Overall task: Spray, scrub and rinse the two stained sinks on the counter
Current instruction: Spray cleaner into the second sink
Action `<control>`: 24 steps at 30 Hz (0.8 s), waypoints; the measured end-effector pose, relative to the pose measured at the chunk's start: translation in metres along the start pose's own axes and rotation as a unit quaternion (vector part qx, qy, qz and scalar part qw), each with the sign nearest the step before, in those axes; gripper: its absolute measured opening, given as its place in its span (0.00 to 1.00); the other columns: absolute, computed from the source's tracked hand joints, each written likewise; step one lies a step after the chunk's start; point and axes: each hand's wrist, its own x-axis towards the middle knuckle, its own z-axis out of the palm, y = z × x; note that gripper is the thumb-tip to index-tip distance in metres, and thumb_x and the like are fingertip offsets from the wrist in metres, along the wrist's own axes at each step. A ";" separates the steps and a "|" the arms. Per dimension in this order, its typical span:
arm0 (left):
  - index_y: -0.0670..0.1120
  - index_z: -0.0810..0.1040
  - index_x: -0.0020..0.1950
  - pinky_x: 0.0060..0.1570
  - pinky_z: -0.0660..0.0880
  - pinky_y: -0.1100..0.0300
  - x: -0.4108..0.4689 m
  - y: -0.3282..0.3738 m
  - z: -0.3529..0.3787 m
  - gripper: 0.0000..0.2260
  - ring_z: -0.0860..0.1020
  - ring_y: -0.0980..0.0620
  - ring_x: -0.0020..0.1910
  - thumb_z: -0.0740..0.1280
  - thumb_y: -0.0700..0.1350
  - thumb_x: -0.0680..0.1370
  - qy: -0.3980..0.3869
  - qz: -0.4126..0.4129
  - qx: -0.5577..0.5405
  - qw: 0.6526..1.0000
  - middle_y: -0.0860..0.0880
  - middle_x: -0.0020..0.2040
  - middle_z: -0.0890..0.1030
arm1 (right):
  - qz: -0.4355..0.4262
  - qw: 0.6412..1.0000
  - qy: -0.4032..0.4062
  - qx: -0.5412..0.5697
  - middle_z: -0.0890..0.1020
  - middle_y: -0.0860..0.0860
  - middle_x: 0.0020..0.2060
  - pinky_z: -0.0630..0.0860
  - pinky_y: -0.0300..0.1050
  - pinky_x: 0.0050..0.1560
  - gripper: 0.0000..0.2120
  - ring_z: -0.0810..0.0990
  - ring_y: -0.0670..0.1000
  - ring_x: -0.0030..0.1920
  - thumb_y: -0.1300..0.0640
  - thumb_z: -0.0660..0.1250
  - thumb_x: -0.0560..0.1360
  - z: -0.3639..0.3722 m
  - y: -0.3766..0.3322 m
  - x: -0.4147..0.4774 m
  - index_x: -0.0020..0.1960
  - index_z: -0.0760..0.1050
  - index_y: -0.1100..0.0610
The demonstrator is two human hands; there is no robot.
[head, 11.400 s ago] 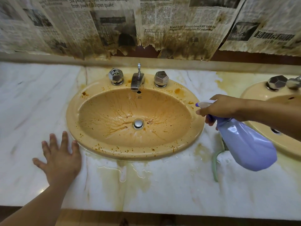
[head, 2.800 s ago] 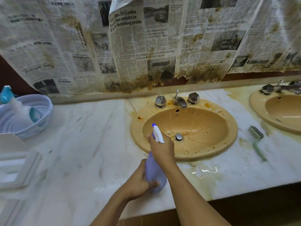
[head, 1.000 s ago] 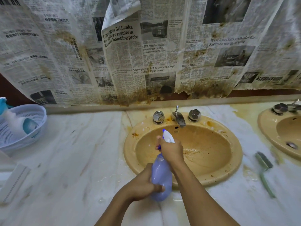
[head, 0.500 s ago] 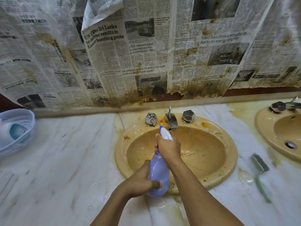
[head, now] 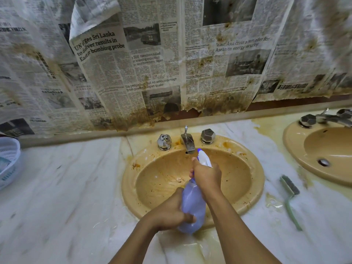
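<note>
**Sink cleaning, head view.** We see a person's right hand (head: 206, 174) gripping the neck of a pale lilac plastic spray bottle (head: 192, 203). Its fingers (head: 194, 164) are curled tight just below the white nozzle (head: 203, 159). The left hand (head: 169, 214) clasps the bottle's rounded base, with the fingers wrapped under it and the thumb across its side.

Beneath and beyond both sets of fingers lies a tan oval ceramic sink (head: 128, 187), speckled with brown stains and set into the white marble table (head: 66, 187). Its chrome faucet (head: 187, 141) stands just ahead of the right fingers.

Well to the right of the fingers, we note a green-handled scrubbing brush (head: 289, 185) lying flat on the table. Past it is the second tan ceramic sink (head: 291, 149), partly out of frame.

Far to the left of the fingers sits a white plastic basket (head: 9, 161). Stained newspaper sheets (head: 152, 63) hang on the wall behind.
</note>
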 end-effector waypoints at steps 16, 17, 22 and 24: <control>0.51 0.66 0.71 0.61 0.75 0.55 0.067 0.050 0.041 0.35 0.76 0.52 0.62 0.74 0.53 0.66 -0.027 -0.046 0.039 0.998 0.50 0.64 0.76 | -0.020 0.998 -0.058 0.005 0.83 0.44 0.37 0.84 0.48 0.42 0.14 0.84 0.52 0.42 0.46 0.69 0.78 -0.071 0.001 0.072 0.59 0.71 0.30; 0.51 0.66 0.71 0.62 0.75 0.54 0.068 0.052 0.042 0.35 0.76 0.53 0.63 0.74 0.53 0.66 -0.025 -0.048 0.035 0.998 0.51 0.64 0.76 | -0.026 0.998 -0.065 -0.008 0.84 0.44 0.38 0.84 0.50 0.46 0.16 0.84 0.53 0.44 0.45 0.68 0.78 -0.071 0.000 0.073 0.60 0.69 0.28; 0.51 0.65 0.71 0.60 0.77 0.54 0.065 0.057 0.042 0.34 0.77 0.53 0.62 0.75 0.52 0.68 -0.026 -0.052 0.046 0.997 0.52 0.63 0.76 | 0.002 0.998 -0.041 0.049 0.78 0.49 0.29 0.76 0.48 0.37 0.15 0.76 0.51 0.32 0.47 0.64 0.74 -0.069 -0.003 0.067 0.57 0.77 0.31; 0.52 0.65 0.72 0.63 0.76 0.48 0.061 0.058 0.041 0.37 0.77 0.53 0.63 0.75 0.53 0.66 -0.021 -0.052 0.043 0.997 0.52 0.64 0.76 | 0.009 0.998 -0.035 0.054 0.77 0.49 0.27 0.75 0.48 0.37 0.13 0.74 0.51 0.30 0.47 0.65 0.73 -0.068 -0.004 0.063 0.52 0.78 0.29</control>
